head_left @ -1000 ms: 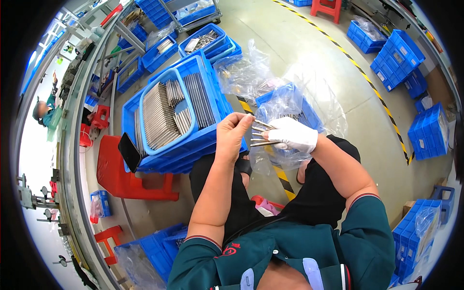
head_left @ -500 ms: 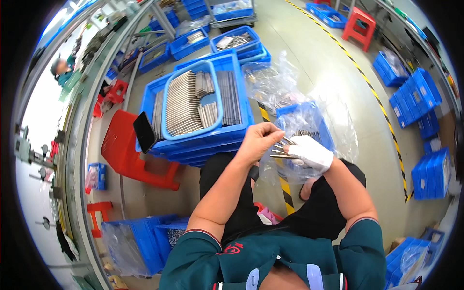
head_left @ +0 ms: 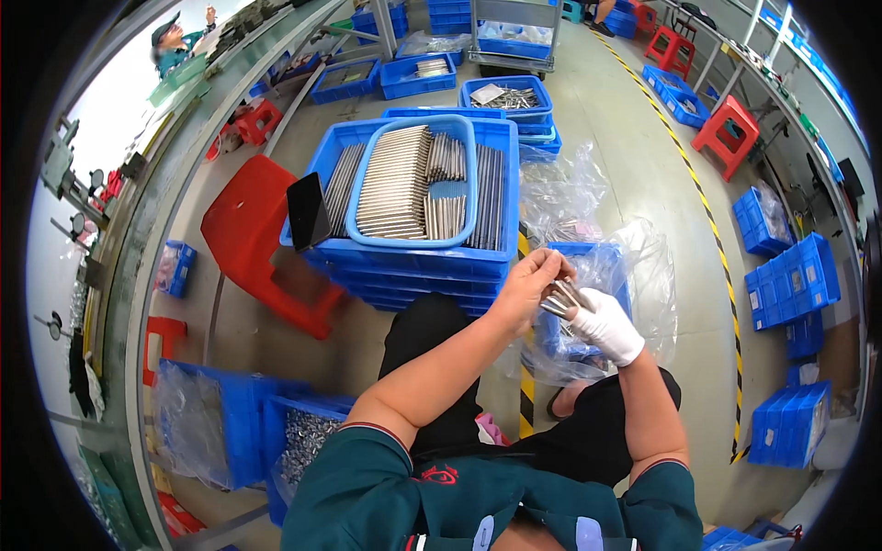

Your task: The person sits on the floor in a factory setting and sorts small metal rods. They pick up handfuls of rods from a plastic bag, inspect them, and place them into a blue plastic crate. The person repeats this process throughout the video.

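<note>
Here the left hand, bare, and the right hand, in a white glove, meet over the person's lap, both closed on one small bundle of metal rods; the rods are too tightly packed to count. The bundle sits between the two palms, just above a blue bin lined with a clear plastic bag.

Ahead of the hands stands one stack of blue crates. In the top crate lies one light blue oval tray filled with rows of silver rods, with more rods beside it along both crate walls. A dark flat phone leans upright against the stack's left corner. One red plastic stool lies tipped just left of the crates, and two more red stools stand on the floor to the right, one beyond the other.

Farther back, three blue crates with metal parts sit on the floor. At lower left is a blue crate of small silver parts, partly wrapped in clear plastic. A yellow-and-black striped line runs across the floor. At right are several stacked blue bins. Another person stands at a bench far upper left.
</note>
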`<state>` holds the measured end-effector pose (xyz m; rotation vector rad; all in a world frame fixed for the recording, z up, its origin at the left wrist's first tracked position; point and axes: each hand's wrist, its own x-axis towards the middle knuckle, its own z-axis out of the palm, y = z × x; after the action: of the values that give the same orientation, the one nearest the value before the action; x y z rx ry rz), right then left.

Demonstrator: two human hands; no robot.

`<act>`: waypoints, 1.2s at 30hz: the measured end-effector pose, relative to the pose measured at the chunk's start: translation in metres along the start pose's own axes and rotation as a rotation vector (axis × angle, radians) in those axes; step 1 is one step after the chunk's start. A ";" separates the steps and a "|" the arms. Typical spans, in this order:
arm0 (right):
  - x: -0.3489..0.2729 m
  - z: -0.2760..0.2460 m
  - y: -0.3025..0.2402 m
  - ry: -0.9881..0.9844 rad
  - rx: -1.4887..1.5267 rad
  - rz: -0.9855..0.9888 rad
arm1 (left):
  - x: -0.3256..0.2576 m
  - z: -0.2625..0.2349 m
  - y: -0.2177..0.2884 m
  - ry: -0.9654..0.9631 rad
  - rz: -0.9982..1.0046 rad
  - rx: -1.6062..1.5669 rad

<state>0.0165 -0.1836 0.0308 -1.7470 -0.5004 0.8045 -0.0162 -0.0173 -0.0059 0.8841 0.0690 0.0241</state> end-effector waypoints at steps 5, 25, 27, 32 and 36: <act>0.015 0.022 0.006 -0.138 -0.480 -0.074 | -0.002 -0.004 -0.004 -0.192 0.027 0.133; 0.164 0.088 -0.166 -0.362 -1.656 -0.792 | -0.001 -0.019 -0.012 -0.050 -0.072 0.493; 0.191 0.097 -0.156 -0.378 -1.755 -0.787 | -0.002 -0.019 -0.009 -0.078 -0.045 0.472; 0.221 0.114 -0.138 -0.488 -1.843 -0.662 | -0.002 -0.026 -0.003 -0.066 -0.018 0.457; 0.215 0.121 -0.146 -0.511 -1.912 -0.536 | -0.001 -0.028 -0.002 -0.071 0.000 0.456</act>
<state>0.0830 0.0892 0.0897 -2.6812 -2.5379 0.1643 -0.0196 0.0029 -0.0252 1.3393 0.0072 -0.0238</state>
